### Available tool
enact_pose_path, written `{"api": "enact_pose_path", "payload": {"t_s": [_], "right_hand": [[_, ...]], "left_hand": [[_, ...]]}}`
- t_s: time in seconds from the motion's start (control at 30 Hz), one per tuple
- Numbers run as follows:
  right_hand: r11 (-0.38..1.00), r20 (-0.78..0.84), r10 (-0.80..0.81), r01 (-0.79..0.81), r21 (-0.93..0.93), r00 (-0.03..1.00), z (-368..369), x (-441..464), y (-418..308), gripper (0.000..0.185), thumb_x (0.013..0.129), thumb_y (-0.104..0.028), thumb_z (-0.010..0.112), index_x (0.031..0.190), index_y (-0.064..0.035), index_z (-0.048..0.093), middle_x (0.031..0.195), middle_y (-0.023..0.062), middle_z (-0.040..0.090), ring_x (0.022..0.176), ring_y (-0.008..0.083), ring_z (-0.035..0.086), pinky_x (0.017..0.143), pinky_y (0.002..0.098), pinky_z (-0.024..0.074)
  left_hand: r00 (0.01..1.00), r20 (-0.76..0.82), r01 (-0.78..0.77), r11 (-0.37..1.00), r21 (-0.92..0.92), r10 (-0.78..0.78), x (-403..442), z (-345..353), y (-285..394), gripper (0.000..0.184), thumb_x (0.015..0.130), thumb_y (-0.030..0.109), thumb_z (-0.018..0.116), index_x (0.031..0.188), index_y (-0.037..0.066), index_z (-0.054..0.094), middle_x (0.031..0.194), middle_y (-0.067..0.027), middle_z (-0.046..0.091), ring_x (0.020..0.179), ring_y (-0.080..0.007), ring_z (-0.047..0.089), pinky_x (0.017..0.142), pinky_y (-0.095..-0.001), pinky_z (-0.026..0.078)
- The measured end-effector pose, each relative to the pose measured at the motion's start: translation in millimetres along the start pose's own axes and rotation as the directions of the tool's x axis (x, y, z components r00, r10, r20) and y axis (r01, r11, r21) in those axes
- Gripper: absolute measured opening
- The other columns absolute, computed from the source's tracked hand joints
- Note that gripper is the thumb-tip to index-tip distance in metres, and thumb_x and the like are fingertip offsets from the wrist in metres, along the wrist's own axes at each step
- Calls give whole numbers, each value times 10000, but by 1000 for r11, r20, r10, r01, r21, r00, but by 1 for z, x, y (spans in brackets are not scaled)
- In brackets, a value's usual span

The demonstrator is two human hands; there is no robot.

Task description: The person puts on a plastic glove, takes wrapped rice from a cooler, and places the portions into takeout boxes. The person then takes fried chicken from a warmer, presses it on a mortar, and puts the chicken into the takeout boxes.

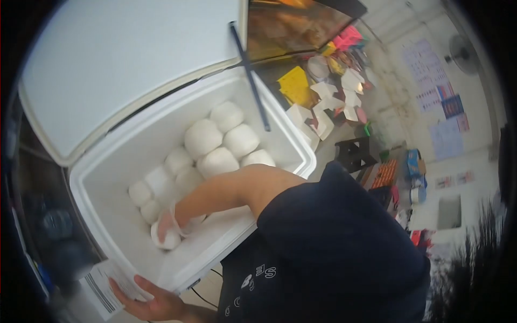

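Inside a white chest freezer [107, 215], several white, rounded ball-like bundles [203, 139] lie heaped against the far side and in the middle; I cannot make out what they contain. My right hand [169, 223], in a thin clear plastic glove, reaches down into the freezer. Its fingers close over a small white ball [165, 237] at the near left of the heap. Outside the freezer's near left corner is my left hand [151, 301], thumb and fingers spread apart, in front of a printed label sheet [105, 290]. I see nothing held in it.
The freezer lid [134, 54] stands raised, with a dark bar [250, 75] across its right side. Beyond are a yellow item [295, 86], open white boxes [323, 116] and a black stool [355, 153]. Papers [447, 137] and a fan [462, 54] hang on the wall.
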State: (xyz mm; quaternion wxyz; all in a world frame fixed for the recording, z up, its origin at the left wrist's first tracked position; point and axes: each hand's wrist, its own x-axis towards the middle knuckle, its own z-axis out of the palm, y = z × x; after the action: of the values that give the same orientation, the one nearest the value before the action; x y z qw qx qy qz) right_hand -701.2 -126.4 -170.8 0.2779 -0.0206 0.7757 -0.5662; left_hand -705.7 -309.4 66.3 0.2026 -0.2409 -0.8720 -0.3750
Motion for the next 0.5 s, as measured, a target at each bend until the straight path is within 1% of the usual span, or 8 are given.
{"api": "enact_pose_path", "payload": {"t_s": [0.03,0.17,0.27,0.3,0.37,0.4,0.47,0.5], "right_hand": [[1000,3,1,-1,16,1000,-10,-9,-16,419,886,-90,612,1304,-76,587,1341,111,589,1301,273,499,1133,404,323],[971,-59,-174,182,158,983,-76,-100,-96,412,888,-131,625,1288,-39,587,1303,111,612,1268,260,527,1120,402,333],[786,-344,-447,546,289,826,-107,-235,-145,418,889,-161,636,1277,-12,587,1274,111,629,1244,251,548,1111,400,341],[664,-477,-176,462,588,861,-102,-293,-174,441,901,-234,645,1271,-2,585,1261,125,630,1243,241,548,1108,417,343],[774,-785,64,466,429,616,-87,-397,-199,521,899,-330,651,1281,14,568,1228,153,633,1252,242,546,1095,426,366],[736,-886,-193,660,153,421,-74,-430,-173,555,888,-308,658,1321,14,527,1273,160,607,1258,259,543,1094,450,383],[592,-988,-147,805,-42,56,-54,-499,-128,565,893,-268,656,1358,0,479,1339,163,565,1269,285,534,1097,494,398],[534,-987,153,844,47,-41,-51,-538,-112,534,910,-251,647,1356,-15,473,1361,158,549,1274,294,529,1103,515,396]], "left_hand": [[994,45,94,995,28,-95,0,-5,7,389,959,221,627,1283,9,588,1262,-173,621,1125,-324,593,988,-359,442],[997,71,-37,979,203,22,11,-5,-5,424,958,286,637,1277,10,592,1254,-181,626,1101,-322,615,957,-390,485],[999,-4,-39,997,-62,39,6,-4,11,625,881,418,709,1292,-29,560,1276,-251,566,1163,-420,555,1007,-507,427],[1000,-24,-21,997,-70,19,5,1,-30,562,894,319,720,1292,-41,554,1256,-261,574,1166,-394,559,1001,-465,446],[996,-62,-71,995,-75,66,4,3,-35,532,904,290,709,1284,-49,556,1252,-260,577,1169,-392,559,994,-469,452],[991,-92,-107,992,-64,101,4,7,-23,530,905,285,708,1286,-49,554,1253,-258,577,1169,-390,560,994,-467,453],[980,-129,-159,985,-72,149,2,13,4,525,907,277,705,1289,-48,548,1255,-255,577,1169,-386,562,993,-465,456],[974,-148,-181,981,-74,169,-1,16,17,523,908,272,704,1291,-47,546,1255,-254,578,1168,-384,563,992,-463,458]]}}
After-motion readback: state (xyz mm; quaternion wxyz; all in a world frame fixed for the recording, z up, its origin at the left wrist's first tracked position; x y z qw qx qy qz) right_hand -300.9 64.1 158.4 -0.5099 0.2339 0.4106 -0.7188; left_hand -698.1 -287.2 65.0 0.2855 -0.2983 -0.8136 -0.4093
